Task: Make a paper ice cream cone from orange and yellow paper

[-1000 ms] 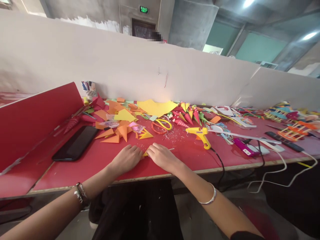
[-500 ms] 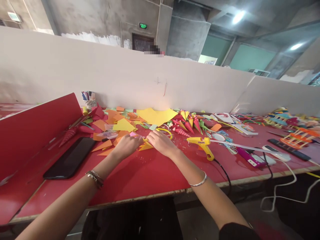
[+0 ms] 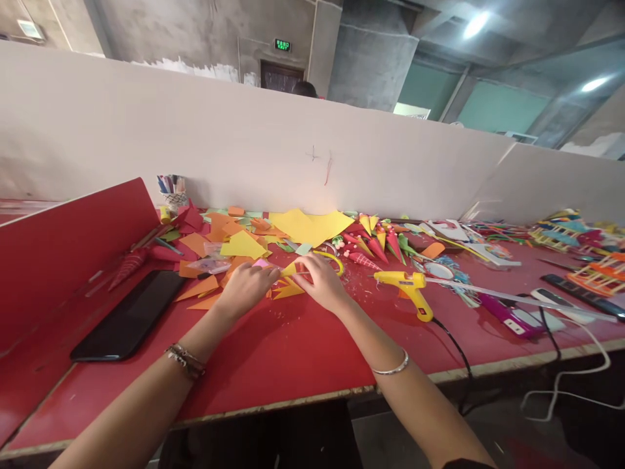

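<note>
Both hands meet just above the red table (image 3: 273,365), around a small yellow paper cone (image 3: 289,269). My left hand (image 3: 250,285) is closed on the narrow left end of it, the fingers pinched together. My right hand (image 3: 323,281) has its fingertips on the wider right side, thumb underneath. A thin pale line runs between the fingers by the cone; I cannot make out what it is. Just below and behind the hands lie yellow pointed paper pieces (image 3: 289,290). Yellow-handled scissors (image 3: 336,262) are partly hidden behind my right hand.
A yellow glue gun (image 3: 407,286) with a clear glue stick lies to the right, its black cord over the edge. To the left lies a black phone (image 3: 129,319). Orange paper scraps (image 3: 200,286), a large yellow sheet (image 3: 312,228) and red paper cones (image 3: 378,247) crowd the back.
Both hands have risen from near the table's front edge toward the scraps, carrying the yellow paper. Since half a second ago, the right fingers have shifted and more of the cone shows.
</note>
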The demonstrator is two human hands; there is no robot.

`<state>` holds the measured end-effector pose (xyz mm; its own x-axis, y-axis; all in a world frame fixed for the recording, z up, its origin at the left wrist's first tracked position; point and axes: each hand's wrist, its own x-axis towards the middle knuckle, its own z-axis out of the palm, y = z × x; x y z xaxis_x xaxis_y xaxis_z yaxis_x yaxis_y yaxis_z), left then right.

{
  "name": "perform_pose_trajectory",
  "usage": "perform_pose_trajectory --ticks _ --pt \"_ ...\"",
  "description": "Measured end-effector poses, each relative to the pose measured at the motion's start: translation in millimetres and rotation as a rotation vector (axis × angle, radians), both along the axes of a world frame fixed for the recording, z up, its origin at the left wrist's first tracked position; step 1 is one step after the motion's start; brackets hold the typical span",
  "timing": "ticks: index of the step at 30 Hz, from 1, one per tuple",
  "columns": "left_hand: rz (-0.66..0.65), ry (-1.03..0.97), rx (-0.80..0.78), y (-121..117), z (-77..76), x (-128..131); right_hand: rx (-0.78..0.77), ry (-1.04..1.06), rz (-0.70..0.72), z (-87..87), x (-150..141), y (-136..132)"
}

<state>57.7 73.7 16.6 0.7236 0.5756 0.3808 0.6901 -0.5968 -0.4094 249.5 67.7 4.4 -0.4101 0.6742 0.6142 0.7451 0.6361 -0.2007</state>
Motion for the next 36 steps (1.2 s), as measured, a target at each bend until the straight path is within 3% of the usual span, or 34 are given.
perform_pose_trajectory --ticks 4,8,13,17,21,30,36 --pt "-0.039 0.024 0.056 -2.8 1.5 0.0 -0.172 0.071 -0.09 -4.1 3.2 0.0" --pt "-0.075 0.037 0.09 -4.6 2.2 1.0 -0.44 0.13 -0.078 -8.1 3.2 -1.7" --pt "-0.092 0.036 0.136 -5.4 1.0 3.1 -0.59 0.288 -0.053 -10.2 2.9 -2.4" --pt "-0.125 0.028 0.106 -4.0 -3.0 3.6 -0.604 0.367 -0.056 -9.1 3.2 -0.4" --pt "-0.123 0.014 0.07 -3.2 -6.3 3.4 -0.631 0.472 0.07 -7.0 3.9 -0.3" --pt "-0.146 0.074 0.029 -3.7 -8.3 5.2 -0.877 0.632 0.275 -9.8 6.5 1.9" --pt "-0.166 0.047 0.065 -6.2 -6.0 6.9 -0.766 0.559 0.244 -13.5 8.4 4.4"
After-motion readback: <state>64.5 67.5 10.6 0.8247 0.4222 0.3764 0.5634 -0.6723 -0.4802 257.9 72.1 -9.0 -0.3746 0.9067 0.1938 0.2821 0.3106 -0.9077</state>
